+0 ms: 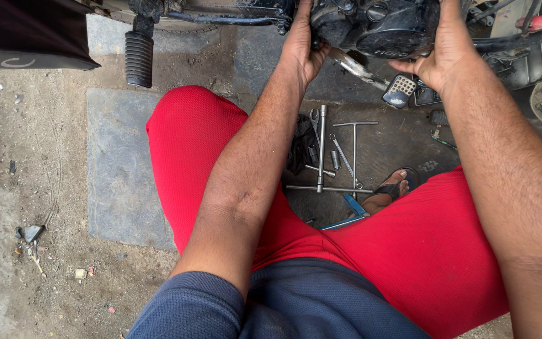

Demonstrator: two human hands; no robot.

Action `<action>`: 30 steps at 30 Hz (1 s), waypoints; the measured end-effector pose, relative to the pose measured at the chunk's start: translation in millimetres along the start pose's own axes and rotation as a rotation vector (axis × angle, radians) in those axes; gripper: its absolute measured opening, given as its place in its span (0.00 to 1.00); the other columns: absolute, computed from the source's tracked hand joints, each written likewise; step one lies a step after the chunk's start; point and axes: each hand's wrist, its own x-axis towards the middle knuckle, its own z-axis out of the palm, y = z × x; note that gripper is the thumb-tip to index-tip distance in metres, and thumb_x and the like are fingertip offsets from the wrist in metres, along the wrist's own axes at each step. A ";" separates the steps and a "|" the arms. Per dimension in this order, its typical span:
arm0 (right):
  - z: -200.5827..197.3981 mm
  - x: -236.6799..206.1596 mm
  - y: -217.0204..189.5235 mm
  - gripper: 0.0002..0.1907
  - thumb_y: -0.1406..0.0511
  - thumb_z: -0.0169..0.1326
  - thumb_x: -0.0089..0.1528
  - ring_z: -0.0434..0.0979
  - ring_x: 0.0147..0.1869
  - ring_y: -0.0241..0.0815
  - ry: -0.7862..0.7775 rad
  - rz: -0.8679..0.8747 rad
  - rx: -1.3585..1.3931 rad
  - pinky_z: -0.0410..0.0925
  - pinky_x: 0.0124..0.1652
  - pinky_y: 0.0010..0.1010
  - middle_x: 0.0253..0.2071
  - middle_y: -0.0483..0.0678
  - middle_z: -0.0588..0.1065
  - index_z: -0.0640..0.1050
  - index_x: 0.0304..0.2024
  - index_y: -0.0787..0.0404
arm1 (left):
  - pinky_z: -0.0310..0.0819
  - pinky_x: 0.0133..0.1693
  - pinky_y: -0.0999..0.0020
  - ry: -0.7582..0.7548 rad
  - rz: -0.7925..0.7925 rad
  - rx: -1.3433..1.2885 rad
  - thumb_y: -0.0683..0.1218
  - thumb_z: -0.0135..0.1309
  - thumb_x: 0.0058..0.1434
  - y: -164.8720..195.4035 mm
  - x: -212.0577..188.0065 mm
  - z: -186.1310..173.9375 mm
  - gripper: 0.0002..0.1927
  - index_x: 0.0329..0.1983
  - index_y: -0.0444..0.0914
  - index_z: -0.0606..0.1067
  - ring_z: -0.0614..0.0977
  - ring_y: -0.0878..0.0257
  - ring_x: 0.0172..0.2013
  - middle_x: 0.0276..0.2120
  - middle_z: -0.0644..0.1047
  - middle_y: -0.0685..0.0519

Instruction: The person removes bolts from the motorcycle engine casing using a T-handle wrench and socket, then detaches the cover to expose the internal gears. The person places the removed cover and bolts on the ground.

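Right now both my hands are up on the black engine casing point(377, 25) of the motorbike. My left hand point(301, 47) is pressed flat against the casing's left side, fingers wrapped round its edge out of sight, thumb lying along the front. My right hand point(443, 53) cups the casing's right side, palm open towards it, thumb pointing inward just under the round cover; I cannot tell whether those fingers grip anything behind it. Below the casing a metal lever point(356, 66) angles down to a ribbed pedal pad point(399, 90). Left of the casing hangs a black rubber footpeg point(138, 58). On the ground beneath the casing, between my knees in red trousers point(189, 144), lie T-handle wrenches point(337, 157) and a dark rag point(299, 147). My sandalled foot point(391, 188) rests just beside them.
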 end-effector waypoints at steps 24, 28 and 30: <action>-8.1 13.5 19.6 0.57 0.29 0.43 0.59 0.61 0.77 0.59 -0.051 -0.036 -0.031 0.62 0.69 0.61 0.73 0.60 0.59 0.54 0.74 0.62 | 0.68 0.59 0.58 -0.114 -0.015 -0.027 0.70 0.55 0.60 3.7 -5.7 -6.5 0.45 0.68 0.34 0.65 0.73 0.57 0.59 0.57 0.74 0.44; -14.7 17.6 26.1 0.56 0.31 0.42 0.61 0.60 0.77 0.59 -0.032 -0.031 -0.017 0.63 0.70 0.61 0.75 0.62 0.59 0.52 0.74 0.63 | 0.66 0.57 0.56 -0.129 0.001 0.003 0.71 0.53 0.58 3.7 -11.2 -6.8 0.47 0.71 0.37 0.61 0.69 0.53 0.59 0.62 0.69 0.45; -16.0 21.5 28.7 0.55 0.32 0.45 0.62 0.60 0.77 0.59 -0.036 -0.035 -0.011 0.61 0.69 0.59 0.73 0.61 0.59 0.53 0.74 0.64 | 0.67 0.60 0.54 -0.082 -0.006 0.026 0.71 0.53 0.59 3.5 -13.1 -5.8 0.49 0.72 0.37 0.58 0.68 0.51 0.60 0.65 0.65 0.45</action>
